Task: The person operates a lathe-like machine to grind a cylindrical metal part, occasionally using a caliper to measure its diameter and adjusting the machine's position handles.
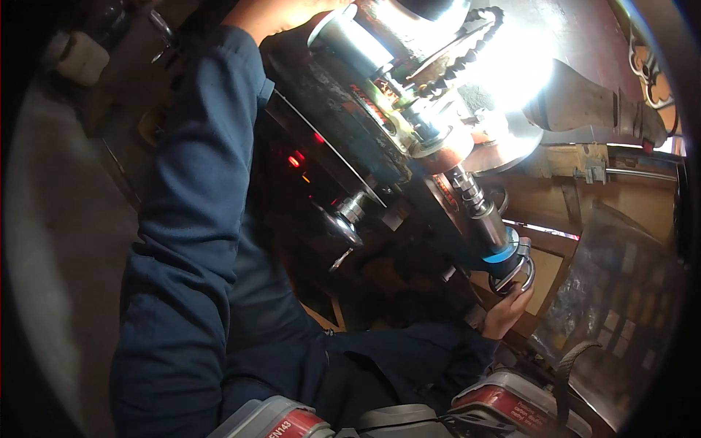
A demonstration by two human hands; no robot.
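A machine with a dark bed and polished metal parts runs slantwise across the upper middle. My left hand (281, 16) reaches up to the polished cylinder (350, 42) at its far end; its fingers are cut off by the upper edge or hidden. At the nearer end, my right hand (506, 312) closes its fingers on the rim of a small metal handwheel (523, 276). A blue collar (502, 252) and a stepped metal spindle (475, 197) lie in line with that wheel. Beside the spindle, a round disc (511, 146) is partly washed out by glare.
A bright lamp (515, 66) glares over the machine. Another handwheel (343, 223) with a crank handle juts from its front, near small red lights (296, 159). A clear plastic sheet (613, 292) hangs at right. Respirator filters (281, 422) show along the lower edge.
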